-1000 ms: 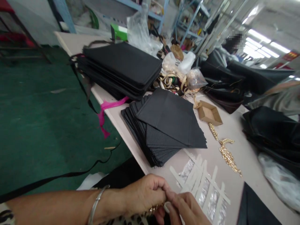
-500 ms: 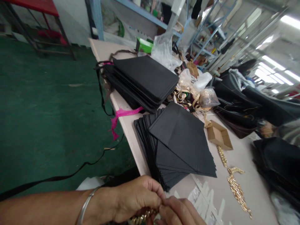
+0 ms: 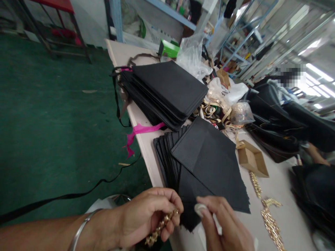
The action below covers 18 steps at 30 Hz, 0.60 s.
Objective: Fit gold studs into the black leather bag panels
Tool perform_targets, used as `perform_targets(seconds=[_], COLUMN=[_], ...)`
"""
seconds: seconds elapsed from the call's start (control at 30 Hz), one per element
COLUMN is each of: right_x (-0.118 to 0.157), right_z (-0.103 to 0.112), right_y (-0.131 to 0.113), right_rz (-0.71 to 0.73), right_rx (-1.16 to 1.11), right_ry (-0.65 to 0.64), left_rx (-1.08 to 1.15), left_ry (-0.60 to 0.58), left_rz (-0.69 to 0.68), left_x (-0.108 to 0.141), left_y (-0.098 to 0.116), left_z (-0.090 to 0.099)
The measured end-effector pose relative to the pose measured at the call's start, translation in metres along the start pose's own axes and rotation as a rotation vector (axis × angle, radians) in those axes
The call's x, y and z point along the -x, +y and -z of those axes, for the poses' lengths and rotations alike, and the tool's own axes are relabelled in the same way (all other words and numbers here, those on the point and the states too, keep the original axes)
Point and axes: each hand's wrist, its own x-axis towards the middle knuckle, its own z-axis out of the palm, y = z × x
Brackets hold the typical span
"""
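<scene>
Chain (image 3: pixel 162 226) partly out of sight in the left hand (image 3: pixel 143 215).

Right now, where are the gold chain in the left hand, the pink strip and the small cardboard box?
Held gold chain (image 3: pixel 157 231): head view, on its exposed links.
Pink strip (image 3: pixel 147 129): head view, on its upper stretch.
Cardboard box (image 3: pixel 251 157): head view, on its inside bottom.

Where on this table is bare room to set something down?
Bare tabletop shows between the gold chains and the black pile at right, plus a narrower strip between those chains and the fanned black panels. Another is the far corner, left of the green box. It's crowded beyond the panels, around the packed plastic bag. Your right hand hides the near part.
</scene>
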Motion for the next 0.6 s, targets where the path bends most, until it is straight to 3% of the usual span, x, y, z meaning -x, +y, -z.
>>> perform_targets(seconds=[0.17,0.23,0.33,0.43,0.6], right_x=[-0.045,-0.063,-0.083,-0.084,-0.051], right_z=[0.007,0.005,-0.002,-0.01,-0.01], right_y=[0.049,0.068,0.087,0.092,0.075], right_rz=[-0.413,-0.474,-0.404,-0.296,-0.218], right_rx=[0.045,0.143,0.349,0.467,0.303], right_ry=[-0.097,-0.073,-0.057,-0.129,-0.124], left_rx=[-0.075,-0.179,-0.303,-0.366,-0.405], left_ry=[0.087,0.145,0.22,0.256,0.236], left_rz=[-0.153,-0.195,-0.222,-0.241,-0.239], left_x=[0.005,0.005,0.004,0.005,0.006], left_y=[0.014,0.016,0.017,0.016,0.014], left_z=[0.005,0.004,0.001,-0.002,-0.003])
